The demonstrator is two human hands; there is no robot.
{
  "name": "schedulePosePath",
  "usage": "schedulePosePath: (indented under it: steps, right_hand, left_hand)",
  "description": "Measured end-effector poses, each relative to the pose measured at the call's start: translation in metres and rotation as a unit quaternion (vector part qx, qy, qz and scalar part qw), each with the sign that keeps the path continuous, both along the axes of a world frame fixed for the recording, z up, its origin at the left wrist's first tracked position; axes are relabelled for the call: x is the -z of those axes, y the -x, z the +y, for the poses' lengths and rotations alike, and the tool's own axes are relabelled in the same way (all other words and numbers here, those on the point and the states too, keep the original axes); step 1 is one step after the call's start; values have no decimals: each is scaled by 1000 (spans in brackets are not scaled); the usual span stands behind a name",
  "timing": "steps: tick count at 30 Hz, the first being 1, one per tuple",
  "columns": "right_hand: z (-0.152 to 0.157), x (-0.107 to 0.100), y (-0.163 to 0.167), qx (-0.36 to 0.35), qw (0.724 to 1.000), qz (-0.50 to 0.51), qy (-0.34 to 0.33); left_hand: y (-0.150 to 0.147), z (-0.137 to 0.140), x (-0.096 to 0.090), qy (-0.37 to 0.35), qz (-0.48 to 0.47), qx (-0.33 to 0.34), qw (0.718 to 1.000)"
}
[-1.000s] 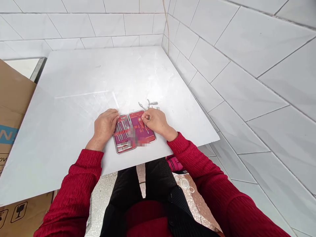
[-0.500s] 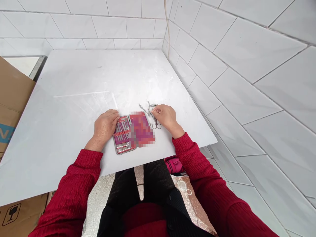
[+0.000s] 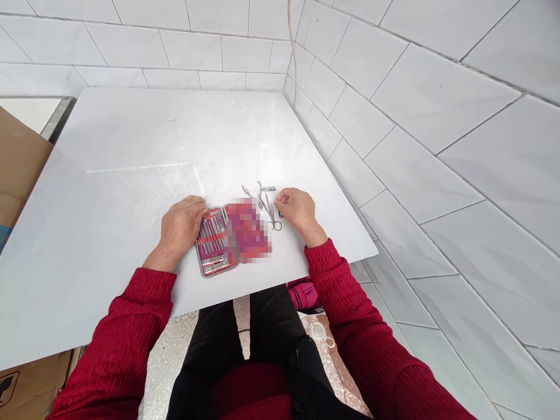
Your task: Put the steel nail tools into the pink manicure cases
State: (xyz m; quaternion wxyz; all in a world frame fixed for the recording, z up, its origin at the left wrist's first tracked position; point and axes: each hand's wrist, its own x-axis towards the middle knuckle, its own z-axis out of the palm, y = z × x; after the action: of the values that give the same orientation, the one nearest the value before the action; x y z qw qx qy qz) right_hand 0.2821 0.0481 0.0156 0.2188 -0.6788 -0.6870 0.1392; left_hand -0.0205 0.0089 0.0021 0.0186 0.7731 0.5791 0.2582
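An open manicure case [image 3: 217, 269] lies on the white table, its left half filled with metal tools in rows. Its right half [image 3: 250, 233] is blurred in red and purple. My left hand [image 3: 181, 226] is closed at the case's upper left edge, fingers against the rim. To the right of the case lie scissors [image 3: 275, 225], a nail clipper [image 3: 268, 188] and cuticle nippers [image 3: 259, 201], partly overlapping. My right hand [image 3: 300, 211] is just right of these tools, thumb and fingertips pinched together. A small dark and silver piece shows under its fingers; its kind is unclear.
The white table [image 3: 131, 128] meets tiled walls at the back and right. A cardboard box [image 3: 21, 157] stands at the left, and another box [image 3: 39, 379] is below the table. A cable [image 3: 293, 52] hangs in the corner. Pink fabric [image 3: 304, 293] lies under the front edge.
My right hand has moved slightly right, off the loose tools, so the scissors and nail clipper show more fully. My left hand stays at the case. The whole view has shifted a little.
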Motion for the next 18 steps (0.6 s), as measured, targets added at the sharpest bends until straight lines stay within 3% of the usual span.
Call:
schedulePosePath:
  steps: [8,12,18]
  right_hand:
    - [-1,-4,12,-41,998,-9,-54]
    - [-4,-5,22,-87,996,-15,-31]
    - [-3,-1,12,-26,999,10,-22]
  left_hand:
    - [2,1,4,-15,23,15,1000]
    - [3,2,4,-25,29,20,999]
    - [3,2,2,-30,39,25,998]
